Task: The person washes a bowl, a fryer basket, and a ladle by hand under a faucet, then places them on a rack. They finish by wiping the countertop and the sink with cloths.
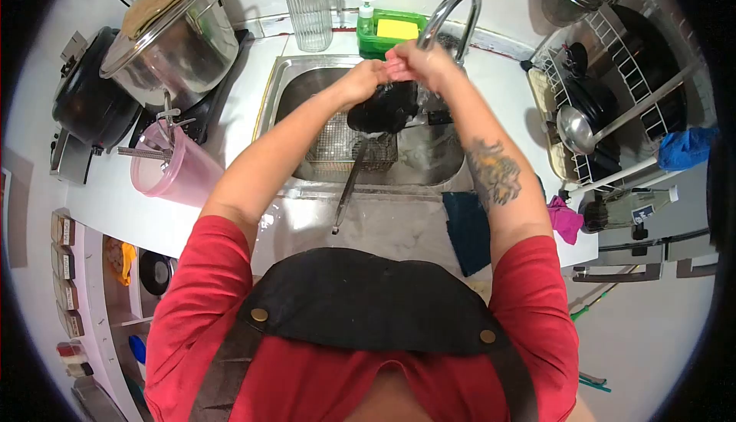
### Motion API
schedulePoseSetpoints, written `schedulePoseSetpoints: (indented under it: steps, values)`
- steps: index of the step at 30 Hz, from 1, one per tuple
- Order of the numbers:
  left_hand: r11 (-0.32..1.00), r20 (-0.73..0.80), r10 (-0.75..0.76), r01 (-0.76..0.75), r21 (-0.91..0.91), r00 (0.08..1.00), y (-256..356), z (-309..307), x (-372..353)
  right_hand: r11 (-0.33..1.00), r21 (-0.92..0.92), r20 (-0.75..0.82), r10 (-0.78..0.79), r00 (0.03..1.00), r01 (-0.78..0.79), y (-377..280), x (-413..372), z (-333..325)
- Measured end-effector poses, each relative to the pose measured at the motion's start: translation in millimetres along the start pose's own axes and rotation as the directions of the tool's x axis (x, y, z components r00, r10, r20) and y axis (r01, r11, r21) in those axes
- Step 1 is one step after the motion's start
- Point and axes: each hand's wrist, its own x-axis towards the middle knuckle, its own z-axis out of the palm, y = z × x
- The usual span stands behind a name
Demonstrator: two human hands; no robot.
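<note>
My left hand [363, 83] and my right hand [423, 65] meet over the sink [268, 127], just below the bend of the chrome faucet [452, 4]. Their fingers are curled and pressed together; anything between them is hidden. Beneath them a black pan-like piece [379, 111] lies in the sink, wet and partly foamy. A wire basket [326, 142] sits under it. One long dark handle [351, 184] slants from the basket over the sink's front rim. Another short black handle [439, 118] points right, near my right wrist.
Behind the sink stand a glass pitcher [309, 12] and a green caddy [368, 42] with a yellow sponge [398, 29]. Left are a large steel pot [180, 46] and a pink utensil container [180, 169]. A dish rack [571, 123], ladle [576, 131] and dark cloth [468, 230] lie right.
</note>
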Motion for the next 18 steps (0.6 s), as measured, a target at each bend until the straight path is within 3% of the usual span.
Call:
schedulePoseSetpoints:
  steps: [1, 2, 3, 4, 5, 6, 7, 8, 9, 11, 12, 13, 14, 16, 18]
  values:
    - [0.998, -0.061, 0.014, -0.018, -0.066, 0.998, 6, 10, -6, 0.972, -0.196, -0.087, -0.147, 0.985, 0.128, 13, 3, 9]
    - [0.989, -0.123, 0.132, -0.139, -0.054, 0.984, 16, 21, -14, 0.712, -0.642, -0.107, -0.449, 0.887, 0.283, 34, 5, 12]
    - [0.994, -0.119, 0.065, -0.075, -0.078, 0.991, 10, 22, -8, 0.254, -0.927, 0.028, -0.690, 0.724, 0.277, 49, 6, 13]
    - [0.975, -0.176, 0.105, -0.136, -0.176, 0.979, 15, 27, -9, 0.303, -0.917, 0.023, -0.609, 0.793, 0.260, 54, 4, 6]
    - [0.943, -0.236, 0.134, -0.197, -0.268, 0.962, 19, 30, -11, 0.304, -0.915, 0.026, -0.612, 0.790, 0.265, 56, 5, -3]
    - [0.944, -0.239, 0.136, -0.198, -0.262, 0.961, 19, 29, -11, 0.623, -0.688, -0.078, -0.572, 0.817, 0.371, 62, 9, -14]
    - [0.973, -0.269, 0.093, -0.145, -0.181, 0.959, 18, 28, -9, 0.837, -0.348, -0.152, -0.495, 0.855, 0.423, 65, 11, -20]
    - [0.991, -0.300, 0.052, -0.086, -0.100, 0.953, 16, 27, -8, 0.901, -0.130, -0.232, -0.433, 0.871, 0.413, 75, 9, -23]
    - [0.992, -0.298, 0.056, -0.088, -0.094, 0.953, 12, 24, -4, 0.963, 0.105, -0.292, -0.210, 0.933, 0.250, 88, 11, -33]
    - [0.953, -0.352, -0.002, -0.105, -0.284, 0.936, 7, 15, 5, 0.800, 0.588, -0.171, -0.022, 0.985, 0.120, 102, -17, -32]
    - [0.877, -0.397, -0.042, -0.157, -0.455, 0.917, 11, 17, 9, 0.798, 0.589, -0.174, -0.027, 0.984, 0.127, 108, -29, -24]
    - [0.878, -0.397, -0.036, -0.161, -0.452, 0.917, 14, 19, 13, 0.660, 0.745, -0.199, 0.082, 0.977, 0.096, 113, -37, -12]
    - [0.954, -0.486, 0.003, -0.149, -0.260, 0.874, 15, 22, 16, 0.490, 0.868, -0.196, 0.198, 0.960, 0.077, 116, -41, -6]
    - [0.989, -0.622, 0.131, -0.055, 0.140, 0.772, 18, 28, 18, 0.437, 0.890, -0.229, 0.177, 0.957, 0.132, 136, -28, -7]
    - [0.839, -0.448, 0.412, -0.138, 0.527, 0.793, 20, 43, 9, 0.315, 0.931, -0.243, 0.167, 0.955, 0.182, 146, -19, -9]
